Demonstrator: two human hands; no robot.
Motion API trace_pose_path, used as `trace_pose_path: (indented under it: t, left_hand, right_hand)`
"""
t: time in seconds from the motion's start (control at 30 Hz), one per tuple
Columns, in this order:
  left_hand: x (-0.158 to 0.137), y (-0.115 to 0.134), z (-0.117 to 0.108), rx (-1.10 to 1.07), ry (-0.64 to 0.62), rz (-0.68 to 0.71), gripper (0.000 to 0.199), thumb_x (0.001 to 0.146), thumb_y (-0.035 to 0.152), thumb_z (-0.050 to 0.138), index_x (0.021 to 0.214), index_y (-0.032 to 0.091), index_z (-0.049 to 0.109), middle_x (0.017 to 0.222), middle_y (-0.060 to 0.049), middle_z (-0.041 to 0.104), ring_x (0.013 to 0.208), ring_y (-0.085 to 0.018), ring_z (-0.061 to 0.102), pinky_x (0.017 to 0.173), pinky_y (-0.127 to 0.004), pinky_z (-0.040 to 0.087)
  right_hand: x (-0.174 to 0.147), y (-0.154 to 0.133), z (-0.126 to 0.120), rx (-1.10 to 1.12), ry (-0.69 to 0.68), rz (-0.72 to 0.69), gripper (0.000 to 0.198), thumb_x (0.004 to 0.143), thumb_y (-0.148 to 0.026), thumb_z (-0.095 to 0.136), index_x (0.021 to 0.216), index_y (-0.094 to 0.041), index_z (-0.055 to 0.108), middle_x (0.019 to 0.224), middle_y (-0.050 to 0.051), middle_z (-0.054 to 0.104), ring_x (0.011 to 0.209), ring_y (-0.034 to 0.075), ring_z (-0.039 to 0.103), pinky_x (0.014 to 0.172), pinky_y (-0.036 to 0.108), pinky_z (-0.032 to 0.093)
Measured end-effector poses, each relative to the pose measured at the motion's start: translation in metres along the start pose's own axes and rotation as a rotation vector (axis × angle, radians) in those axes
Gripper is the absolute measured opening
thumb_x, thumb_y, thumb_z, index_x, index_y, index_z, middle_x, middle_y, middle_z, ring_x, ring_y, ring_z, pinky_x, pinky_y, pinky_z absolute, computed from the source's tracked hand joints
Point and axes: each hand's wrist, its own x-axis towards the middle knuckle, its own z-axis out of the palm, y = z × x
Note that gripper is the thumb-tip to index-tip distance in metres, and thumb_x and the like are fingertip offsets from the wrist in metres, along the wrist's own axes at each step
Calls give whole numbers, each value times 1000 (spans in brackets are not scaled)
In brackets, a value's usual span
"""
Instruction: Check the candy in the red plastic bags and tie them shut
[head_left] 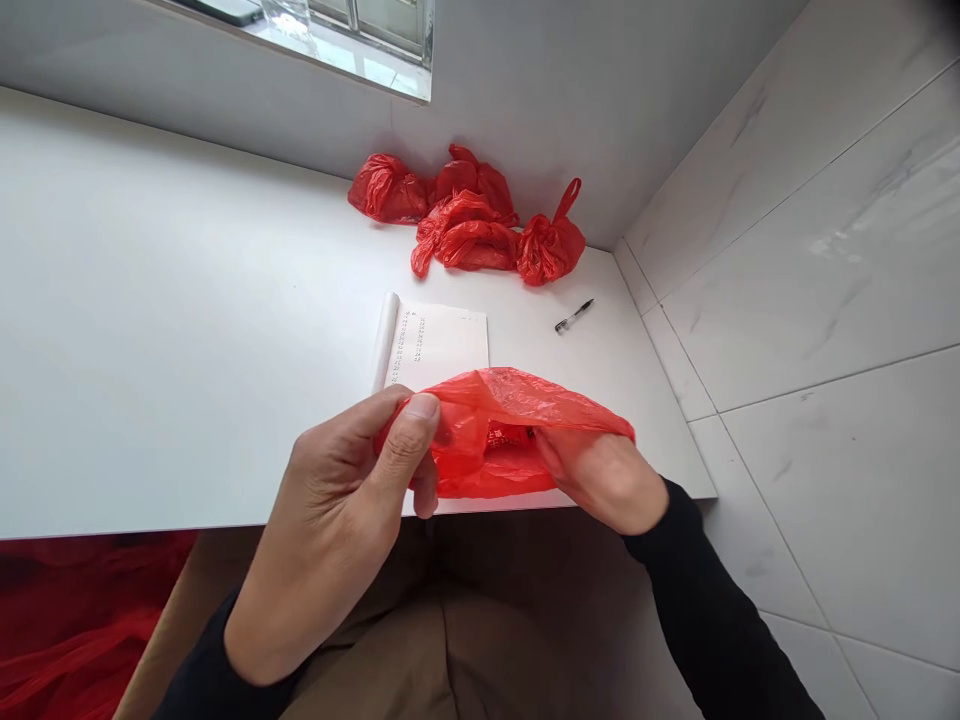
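Note:
A thin red plastic bag is held at the table's front edge, its mouth facing me. With thumb and fingers, my left hand pinches the bag's left rim. My right hand reaches in through the mouth from the right, and its fingers are hidden inside the plastic. Near those fingers, a red packet with printed characters shows within the bag; whether the hand grips it cannot be made out. Just behind the bag lies an open notepad with handwritten lines, partly covered by it.
Several knotted red plastic bags sit against the wall at the back of the white table. A black-and-clear pen lies right of the notepad. Tiled wall bounds the right side. Red plastic fills a box at lower left.

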Motion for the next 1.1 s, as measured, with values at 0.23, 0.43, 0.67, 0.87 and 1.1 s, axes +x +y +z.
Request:
trace_pose_path:
  t: [0.23,0.43,0.67,0.87,1.1]
  left_hand:
    - [3,3,-4,-115,363,99,23,93,24,68,70,24,65,90,4,65,89,-14,60,83,-29,47]
    - [9,7,-10,-495,221,81,26,100,19,53,77,24,64,112,-1,72,106,-21,67,97,-41,57]
    - [17,6,-8,-481,139,277,15,85,31,80,92,31,66,117,7,72,139,-27,52,123,-56,36]
    - [22,1,0,-326,257,349,41,78,5,77,108,31,64,114,2,69,122,-27,64,115,-54,47]
    - [24,10,5,-274,298,287,45,82,8,74,117,35,66,134,4,57,93,-17,65,95,-42,60]
  right_hand:
    - [-38,-32,-51,28,290,-201,42,93,-11,66,132,-24,60,110,5,69,96,20,66,84,34,56]
    - [-48,-8,-43,-155,193,-37,47,95,-18,66,141,-24,56,119,9,65,109,28,60,94,45,52]
    - [-61,-5,-49,-149,187,118,64,90,-38,72,149,-28,49,134,12,55,120,34,53,95,49,53]
    - [-66,-9,-41,27,244,236,41,99,-22,55,138,-34,59,125,7,60,114,24,60,83,36,59]
    - [-61,-2,-42,62,442,340,31,99,-30,60,130,-32,65,122,4,66,99,21,67,83,36,58]
